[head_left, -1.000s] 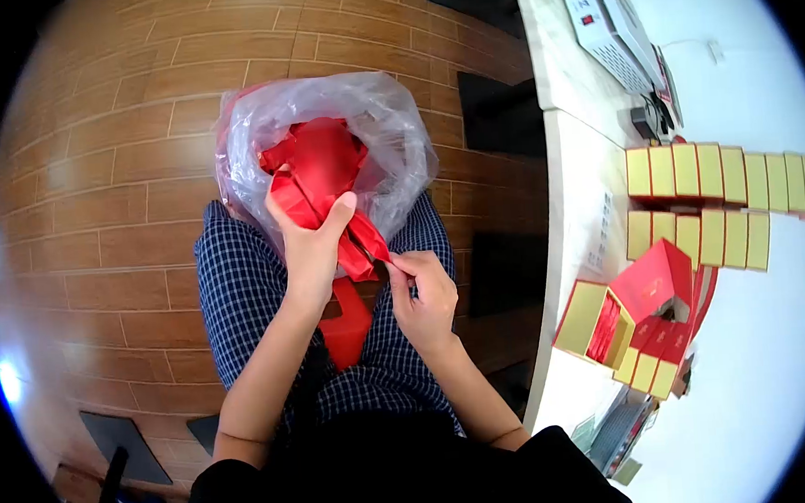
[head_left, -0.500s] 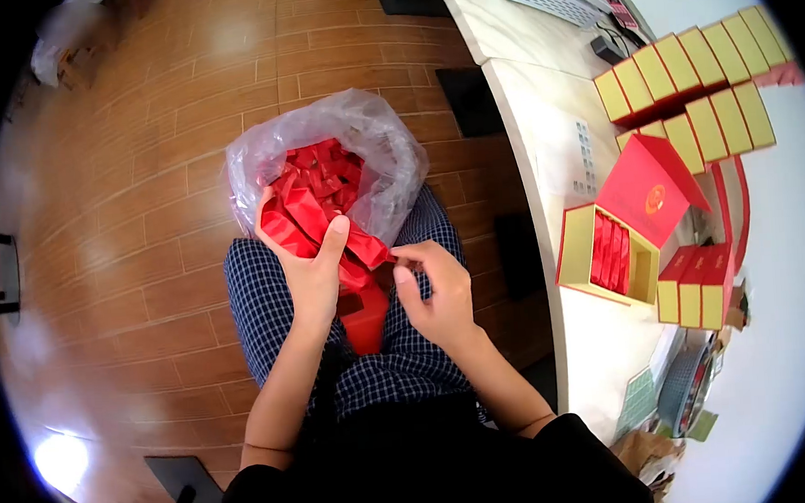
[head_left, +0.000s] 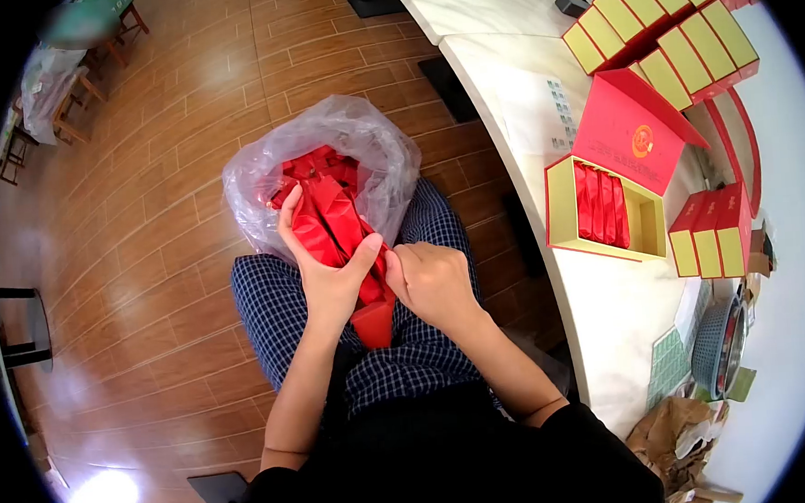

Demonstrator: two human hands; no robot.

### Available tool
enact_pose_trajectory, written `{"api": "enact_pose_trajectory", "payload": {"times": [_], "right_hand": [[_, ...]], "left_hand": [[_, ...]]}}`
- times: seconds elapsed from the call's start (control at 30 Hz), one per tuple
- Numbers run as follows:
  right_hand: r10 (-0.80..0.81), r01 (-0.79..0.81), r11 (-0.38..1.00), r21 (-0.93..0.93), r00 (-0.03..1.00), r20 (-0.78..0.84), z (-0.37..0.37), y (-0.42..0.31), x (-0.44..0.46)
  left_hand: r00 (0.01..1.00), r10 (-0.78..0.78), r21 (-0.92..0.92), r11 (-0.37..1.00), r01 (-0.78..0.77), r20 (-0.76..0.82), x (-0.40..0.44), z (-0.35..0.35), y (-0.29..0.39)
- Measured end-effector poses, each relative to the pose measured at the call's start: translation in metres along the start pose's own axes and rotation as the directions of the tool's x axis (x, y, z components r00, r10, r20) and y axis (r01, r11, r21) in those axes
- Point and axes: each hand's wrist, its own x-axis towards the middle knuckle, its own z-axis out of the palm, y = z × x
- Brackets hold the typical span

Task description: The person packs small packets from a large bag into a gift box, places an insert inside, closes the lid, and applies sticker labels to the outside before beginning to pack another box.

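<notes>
My left hand (head_left: 329,288) is wrapped around a few shiny red foil packets (head_left: 334,214), its thumb across their near end and its fingers along their left side. Beside it, my right hand (head_left: 437,282) is closed, thumb and bent fingers pinching the near right end of one packet. A clear plastic bag (head_left: 382,147) stands open at my knees, with more red packets (head_left: 319,162) inside. Under my hands another red piece (head_left: 375,325) lies on my lap; most of it shows, but its kind is unclear.
On the marble-look table (head_left: 513,106) at right, an open red-and-gold box (head_left: 561,200) holds several red packets in one side. Closed boxes (head_left: 710,233) stand beside it, with rows of more boxes (head_left: 677,69) behind. A grey basket (head_left: 714,348) and brown paper (head_left: 671,429) lie nearer.
My right hand has moved in toward the left hand and its fingers have closed tighter on the packet's end. My view has shifted, so the table's things appear higher.
</notes>
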Motion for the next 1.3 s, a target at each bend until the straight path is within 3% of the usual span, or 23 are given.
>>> {"api": "enact_pose_trajectory", "payload": {"times": [0.03, 0.17, 0.23, 0.37, 0.5, 0.57, 0.7, 0.77, 0.8, 0.97, 1.1, 1.17, 1.2, 1.27, 1.3], "right_hand": [[0.005, -0.005, 1.0, -0.006, 1.0, -0.03, -0.001, 0.0, -0.001], [0.063, -0.064, 0.998, -0.014, 0.994, -0.086, -0.007, 0.003, -0.006], [0.192, -0.19, 0.981, 0.026, 0.979, -0.071, -0.014, 0.008, -0.009], [0.127, -0.132, 0.987, 0.096, 0.99, 0.053, -0.022, 0.007, -0.015], [0.152, -0.159, 0.98, 0.118, 0.986, 0.069, -0.018, 0.002, -0.019], [0.177, -0.192, 0.974, 0.123, 0.976, 0.124, -0.019, 0.001, -0.019], [0.2, -0.224, 0.955, 0.194, 0.97, 0.136, -0.017, -0.007, -0.018], [0.264, -0.274, 0.946, 0.172, 0.961, 0.079, -0.008, -0.007, -0.021], [0.266, -0.275, 0.946, 0.171, 0.961, 0.079, -0.008, -0.007, -0.021], [0.264, -0.264, 0.964, -0.017, 0.958, 0.11, -0.013, -0.016, -0.015], [0.331, -0.333, 0.943, -0.006, 0.935, 0.126, -0.005, -0.015, -0.017], [0.414, -0.433, 0.887, 0.163, 0.9, 0.139, -0.003, -0.015, -0.018], [0.414, -0.433, 0.887, 0.162, 0.9, 0.14, 0.0, -0.015, -0.02], [0.517, -0.549, 0.757, 0.353, 0.835, 0.19, 0.005, -0.015, -0.022], [0.516, -0.549, 0.758, 0.353, 0.835, 0.191, 0.002, -0.015, -0.021]], "left_hand": [[0.999, 0.047, 0.065, 0.997, -0.048, 0.018, 0.0, 0.001, 0.0], [1.0, -0.018, 0.018, 1.0, 0.017, 0.019, -0.002, 0.006, 0.002], [0.996, -0.085, -0.061, 0.994, 0.086, 0.015, -0.003, 0.004, -0.001], [0.982, -0.187, -0.161, 0.97, 0.184, -0.007, -0.003, -0.002, -0.007], [0.978, -0.211, -0.2, 0.958, 0.206, -0.001, -0.002, 0.0, -0.004], [0.991, -0.133, -0.148, 0.981, 0.126, -0.035, -0.004, 0.002, -0.004], [0.987, -0.124, -0.176, 0.979, 0.105, -0.101, -0.01, 0.009, 0.008], [0.979, 0.073, 0.041, 0.997, -0.066, -0.192, -0.015, 0.01, 0.008], [0.972, 0.104, 0.154, 0.985, -0.072, -0.211, -0.017, 0.007, 0.004], [0.949, 0.174, 0.15, 0.979, -0.139, -0.261, -0.028, 0.006, -0.001], [0.9, 0.35, 0.323, 0.91, -0.261, -0.26, -0.038, 0.003, -0.011], [0.903, 0.341, 0.229, 0.931, -0.285, -0.261, -0.042, 0.002, -0.016], [0.916, 0.313, 0.197, 0.943, -0.269, -0.251, -0.044, 0.001, -0.019], [0.914, 0.304, 0.188, 0.947, -0.259, -0.269, -0.042, 0.0, -0.022], [0.911, 0.294, 0.179, 0.951, -0.251, -0.288, -0.039, 0.0, -0.021]]}}
